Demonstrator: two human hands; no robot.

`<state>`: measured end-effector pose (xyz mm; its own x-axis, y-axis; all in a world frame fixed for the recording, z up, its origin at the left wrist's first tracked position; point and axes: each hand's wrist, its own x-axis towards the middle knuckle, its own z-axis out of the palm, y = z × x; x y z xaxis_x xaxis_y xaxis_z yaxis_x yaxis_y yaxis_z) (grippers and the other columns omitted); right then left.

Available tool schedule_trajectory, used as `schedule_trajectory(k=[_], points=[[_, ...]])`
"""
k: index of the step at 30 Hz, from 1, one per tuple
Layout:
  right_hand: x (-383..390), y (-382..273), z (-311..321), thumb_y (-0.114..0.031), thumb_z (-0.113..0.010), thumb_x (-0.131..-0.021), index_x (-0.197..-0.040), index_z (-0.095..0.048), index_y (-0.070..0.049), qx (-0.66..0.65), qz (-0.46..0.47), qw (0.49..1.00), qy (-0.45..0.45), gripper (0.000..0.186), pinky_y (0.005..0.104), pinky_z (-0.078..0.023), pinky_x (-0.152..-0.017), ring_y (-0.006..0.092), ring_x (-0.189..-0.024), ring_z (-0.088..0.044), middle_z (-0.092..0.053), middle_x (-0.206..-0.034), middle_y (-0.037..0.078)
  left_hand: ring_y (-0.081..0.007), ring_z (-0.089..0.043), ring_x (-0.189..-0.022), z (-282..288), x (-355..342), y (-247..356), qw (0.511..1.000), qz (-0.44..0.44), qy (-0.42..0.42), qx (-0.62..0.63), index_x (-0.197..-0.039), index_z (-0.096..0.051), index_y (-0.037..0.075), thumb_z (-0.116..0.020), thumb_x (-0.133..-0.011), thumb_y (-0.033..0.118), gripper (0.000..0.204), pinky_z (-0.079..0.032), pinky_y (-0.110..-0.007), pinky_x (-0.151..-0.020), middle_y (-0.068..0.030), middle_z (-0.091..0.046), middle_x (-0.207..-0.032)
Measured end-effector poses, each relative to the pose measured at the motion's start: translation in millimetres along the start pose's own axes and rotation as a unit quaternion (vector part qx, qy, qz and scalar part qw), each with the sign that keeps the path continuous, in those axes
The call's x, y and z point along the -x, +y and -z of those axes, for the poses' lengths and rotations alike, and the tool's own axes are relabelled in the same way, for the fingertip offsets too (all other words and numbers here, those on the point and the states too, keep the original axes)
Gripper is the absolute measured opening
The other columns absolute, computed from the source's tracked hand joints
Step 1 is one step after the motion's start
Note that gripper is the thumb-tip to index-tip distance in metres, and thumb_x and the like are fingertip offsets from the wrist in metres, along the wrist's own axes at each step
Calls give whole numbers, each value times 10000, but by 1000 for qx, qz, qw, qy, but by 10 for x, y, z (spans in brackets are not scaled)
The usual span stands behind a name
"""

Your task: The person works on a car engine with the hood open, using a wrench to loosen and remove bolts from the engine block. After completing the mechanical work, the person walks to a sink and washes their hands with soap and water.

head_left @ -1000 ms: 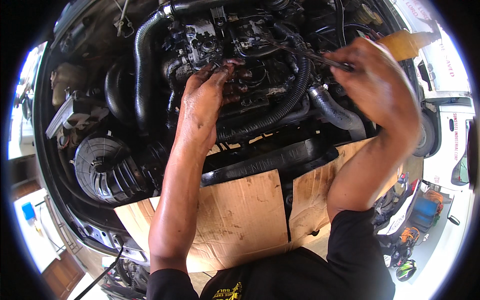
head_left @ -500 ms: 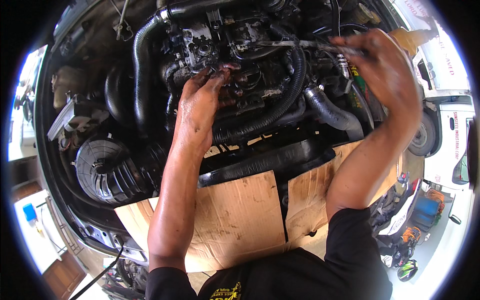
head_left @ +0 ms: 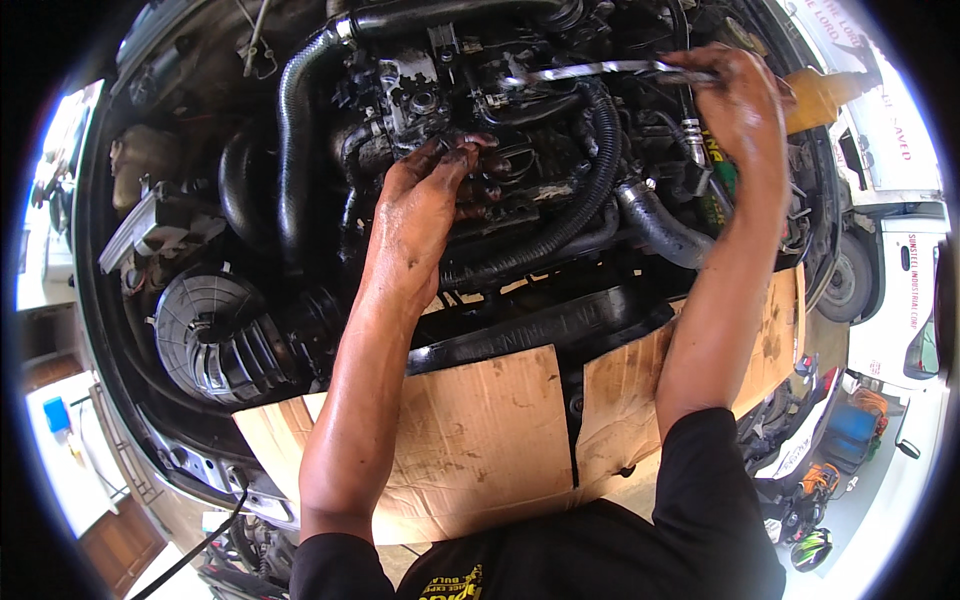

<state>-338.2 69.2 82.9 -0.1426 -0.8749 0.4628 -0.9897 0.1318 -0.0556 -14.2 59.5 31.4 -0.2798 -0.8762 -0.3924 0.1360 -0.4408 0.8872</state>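
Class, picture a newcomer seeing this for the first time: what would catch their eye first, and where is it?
Probably the shiny, long metal tool in the right hand, reaching over the dark engine at upper centre. Next, the left hand, its dark-smudged fingers at the engine's middle. Then the pale, stained cardboard across the lower centre, bright against the black engine parts.
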Motion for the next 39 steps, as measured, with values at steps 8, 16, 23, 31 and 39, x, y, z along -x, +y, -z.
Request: schedule_trajectory(k=[8, 16, 23, 31, 39], points=[[10, 44, -144, 2, -611, -759, -1042, -844, -281, -25, 51, 997, 61, 463, 640, -406, -1098, 345, -1142, -662, -759, -1109, 101, -253, -667, -1156, -10, -48, -60, 1000, -4, 18, -4, -1433, -465, -74, -609, -1012, 150, 499, -521, -395, -1017, -172, -667, -1290], [23, 53, -213, 25, -637, -818, -1075, -835, -147, -4, -3, 1000, 26, 367, 381, -472, -1084, 295, -1126, -695, -779, -1096, 90, -247, -665, -1157, -29, -14, -21, 1000, -8, -19, -1, -1435, -478, -60, -615, -1009, 148, 494, -529, -385, -986, -173, -676, -1278], [56, -28, -253, -40, -704, -845, -1099, -830, -145, -6, 52, 998, 18, 302, 428, -476, -1069, 292, -1133, -693, -760, -1143, 95, -244, -682, -1118, -31, -39, -65, 1000, -2, -9, -26, -1430, -481, -62, -636, -1009, 146, 494, -544, -372, -961, -163, -690, -1256], [180, -147, 292, -103, -767, -853, -1060, -800, -113, 4, 28, 999, -41, 210, 402, -522, -975, 326, -1088, -679, -745, -1048, 104, -197, -693, -1098, -56, -123, -260, 947, -209, -15, -242, -1269, -658, -27, -629, -1042, 144, 286, -538, -364, -992, -106, -739, -1168], [386, -501, 717, -59, -798, -783, -930, -685, 20, -132, 16, 984, -122, 200, 423, -528, -897, 386, -959, -689, -737, -981, 186, -517, -628, -1145, -1033, -340, -465, 757, -455, 17, -468, -1410, -496, -103, -607, -947, 71, 506, -509, -522, -1052, -401, -616, -1219]])
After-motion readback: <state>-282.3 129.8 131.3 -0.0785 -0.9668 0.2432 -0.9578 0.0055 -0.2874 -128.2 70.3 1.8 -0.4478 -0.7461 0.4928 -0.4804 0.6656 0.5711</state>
